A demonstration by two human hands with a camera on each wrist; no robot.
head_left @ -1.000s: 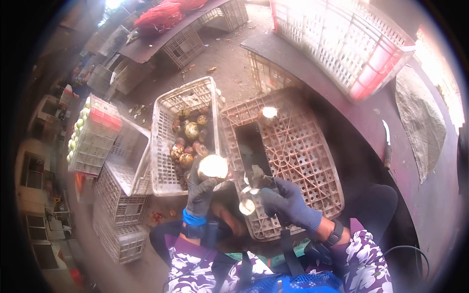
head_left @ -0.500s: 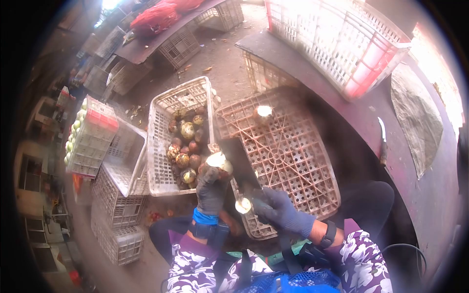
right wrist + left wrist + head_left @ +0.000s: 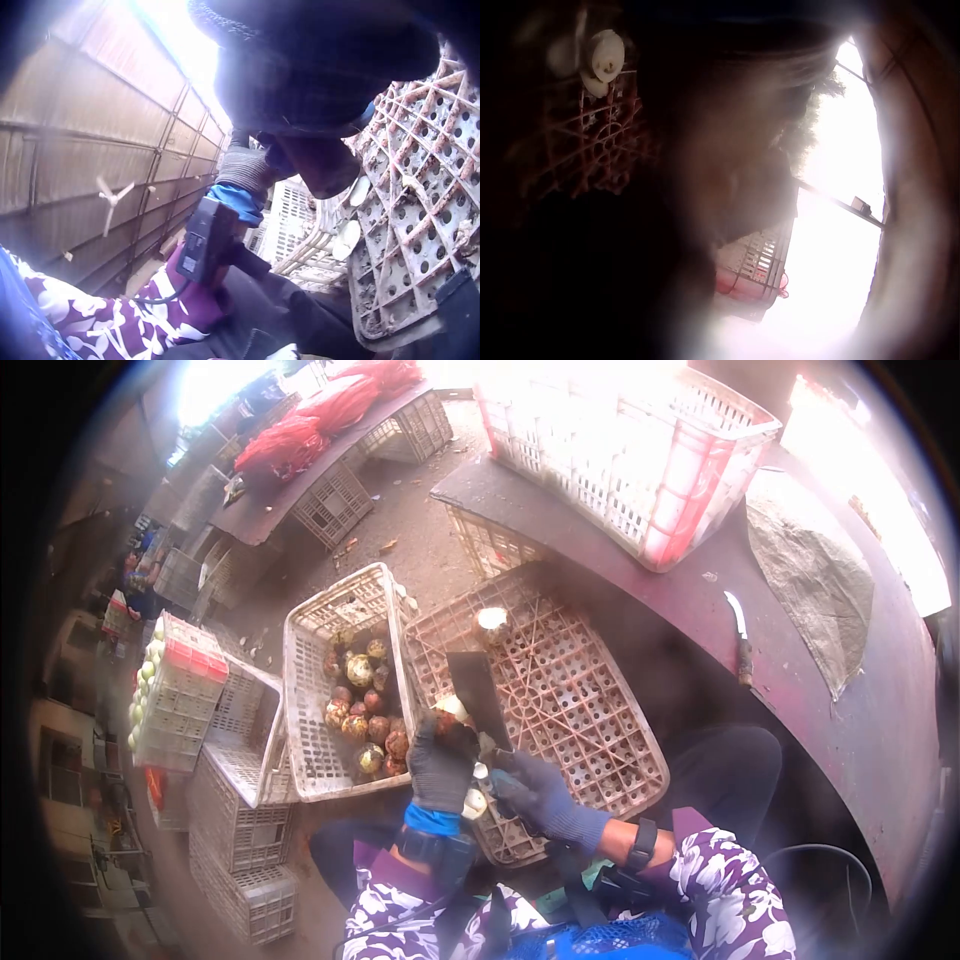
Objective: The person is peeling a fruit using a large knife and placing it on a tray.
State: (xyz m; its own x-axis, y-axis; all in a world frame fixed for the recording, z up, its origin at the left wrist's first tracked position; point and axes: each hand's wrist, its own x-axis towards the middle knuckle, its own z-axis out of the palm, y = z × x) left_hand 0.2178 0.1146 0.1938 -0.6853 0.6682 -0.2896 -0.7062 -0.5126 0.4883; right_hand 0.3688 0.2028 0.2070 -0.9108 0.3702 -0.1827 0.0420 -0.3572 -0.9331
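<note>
In the head view my gloved left hand (image 3: 443, 765) grips a reddish-brown round bulb (image 3: 456, 732), and a pale cut patch (image 3: 451, 707) shows at its top. Just to the right, my gloved right hand (image 3: 540, 795) holds a tool with a broad dark blade (image 3: 478, 695), which rises beside the bulb. Below the bulb is a pale slice (image 3: 474, 803), also visible in the left wrist view (image 3: 608, 56). From the right wrist, the left glove (image 3: 247, 169) appears beyond the dark, close right glove (image 3: 307, 82). The bulb's underside is hidden.
An upturned brown crate (image 3: 620, 715) bears a pale-topped bulb (image 3: 492, 622). On its left stands a white crate (image 3: 300, 690) of bulbs. Stacked crates (image 3: 235, 785) stand farther left. A knife (image 3: 741, 638) lies on the right-hand table (image 3: 640, 582).
My left hand has turned the bulb, so less of its bright pale face shows. Both hands sit closer together, with the blade near the bulb. The head view has shifted.
</note>
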